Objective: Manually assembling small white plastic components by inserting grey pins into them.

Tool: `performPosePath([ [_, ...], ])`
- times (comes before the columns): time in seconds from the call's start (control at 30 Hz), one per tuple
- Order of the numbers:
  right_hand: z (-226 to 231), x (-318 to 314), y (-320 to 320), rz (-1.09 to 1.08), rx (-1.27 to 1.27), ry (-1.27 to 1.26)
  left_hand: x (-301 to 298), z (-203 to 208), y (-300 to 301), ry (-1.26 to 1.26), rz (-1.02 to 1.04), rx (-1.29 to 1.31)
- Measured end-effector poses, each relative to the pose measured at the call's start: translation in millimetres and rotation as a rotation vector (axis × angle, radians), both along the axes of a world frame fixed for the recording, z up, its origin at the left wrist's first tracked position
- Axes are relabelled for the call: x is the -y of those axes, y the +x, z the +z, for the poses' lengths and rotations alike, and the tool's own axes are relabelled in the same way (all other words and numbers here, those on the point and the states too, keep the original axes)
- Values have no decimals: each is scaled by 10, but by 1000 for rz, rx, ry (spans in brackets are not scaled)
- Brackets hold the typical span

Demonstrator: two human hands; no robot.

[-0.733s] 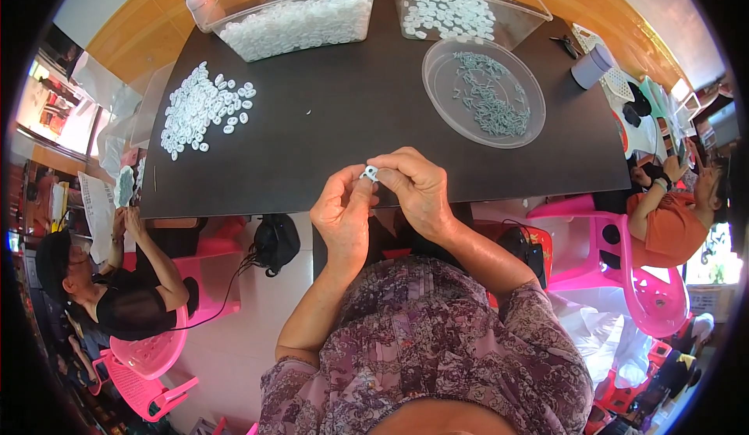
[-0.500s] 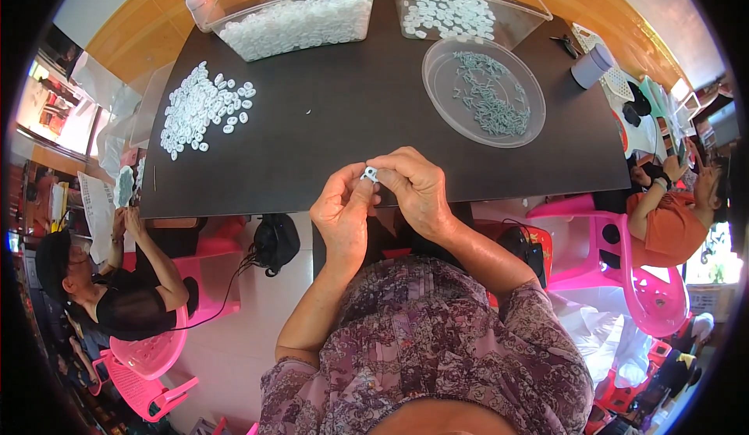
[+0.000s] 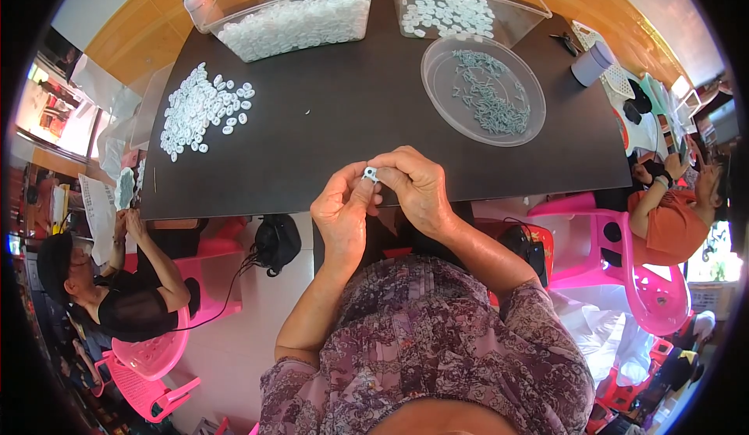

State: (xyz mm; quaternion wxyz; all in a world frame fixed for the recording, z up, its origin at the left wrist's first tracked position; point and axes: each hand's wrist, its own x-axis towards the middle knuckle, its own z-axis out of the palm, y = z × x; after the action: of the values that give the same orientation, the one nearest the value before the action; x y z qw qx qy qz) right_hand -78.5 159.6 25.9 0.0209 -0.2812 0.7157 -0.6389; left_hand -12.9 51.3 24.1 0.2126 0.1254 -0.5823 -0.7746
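Observation:
Between my two hands, above the near edge of the dark table, is a small white oval plastic piece (image 3: 370, 174) with a dark hole in it. My left hand (image 3: 342, 207) pinches it from the left between thumb and fingers. From the right, my right hand (image 3: 413, 189) pinches the same piece, thumb and forefinger against it. A pile of similar white oval pieces (image 3: 195, 111) lies on the left of the table. On the right, a round clear tray (image 3: 437, 95) carries many small grey-green pieces (image 3: 499, 111), too small to name.
Two clear bins stand at the back, the left bin (image 3: 292, 51) full of white pieces, the right bin (image 3: 515, 25) partly filled. A lavender cup (image 3: 593, 64) and dark pliers (image 3: 565, 43) sit at the far right. One person (image 3: 117, 279) works at left, another (image 3: 675, 216) at right.
Both hands stay in nearly the same place with the white piece between them. Its angle and the fingers around it have shifted very slightly.

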Motion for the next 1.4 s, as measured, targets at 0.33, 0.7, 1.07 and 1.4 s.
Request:
performPosePath([
  [0.33,-50,8,48,-35,44,-3,27,-33,-34,66,-41,-2],
  [0.7,-55,32,36,-83,-403,103,75,-9,-87,213,30,79],
  [1.07,-92,64,4,-181,-715,89,70,46,-57,167,24,70],
  [1.4,-84,90,-17,-174,-762,87,120,100,-47,163,14,77],
])
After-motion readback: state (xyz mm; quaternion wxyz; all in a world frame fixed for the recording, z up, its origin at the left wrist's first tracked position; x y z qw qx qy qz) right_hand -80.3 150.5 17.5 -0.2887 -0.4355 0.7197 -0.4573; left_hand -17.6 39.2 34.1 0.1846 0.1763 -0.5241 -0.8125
